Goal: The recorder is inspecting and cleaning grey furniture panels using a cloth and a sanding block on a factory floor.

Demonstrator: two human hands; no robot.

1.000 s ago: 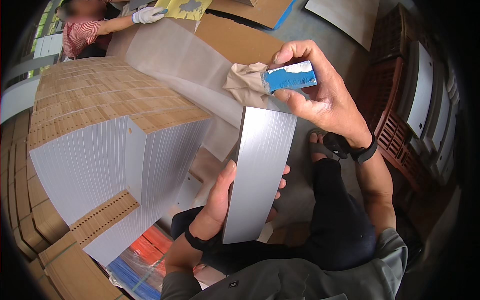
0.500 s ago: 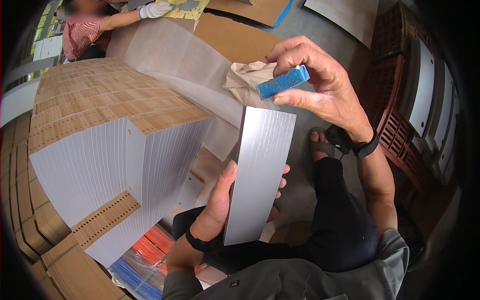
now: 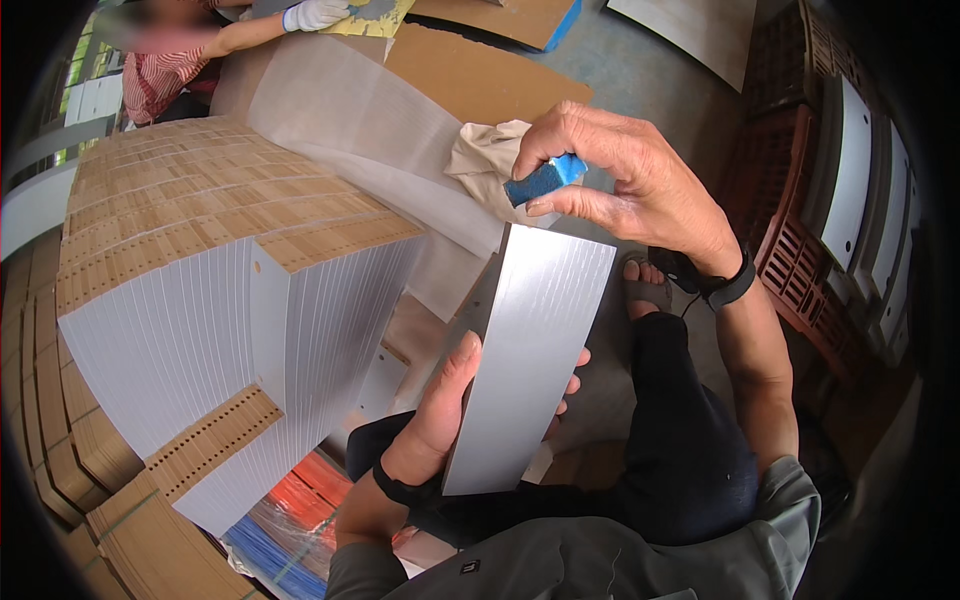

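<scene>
A narrow silver-grey panel [image 3: 535, 365] stands tilted in front of me. My left hand [image 3: 440, 410] grips it by its long edges, thumb on the near left side and fingertips showing past the right edge. Just above the panel's top end, my right hand [image 3: 625, 180] pinches a small blue sanding sponge [image 3: 547, 179] between thumb and fingers. The sponge is apart from the panel, its darker rough face turned down toward the left. Behind it lies a crumpled beige cloth [image 3: 480, 160].
Tall stacks of grey-faced boards [image 3: 190, 330] with wood-coloured drilled edges fill the left. Reddish-brown plastic crates [image 3: 780, 240] and white panels [image 3: 850, 170] stand at right. A co-worker's gloved hand [image 3: 315, 15] rests on a yellow sheet at upper left. Brown board [image 3: 480, 75] lies beyond the cloth.
My right hand has moved slightly left and down with the sanding sponge, which has turned in the fingers. The panel's top end has swung a little to the right and down.
</scene>
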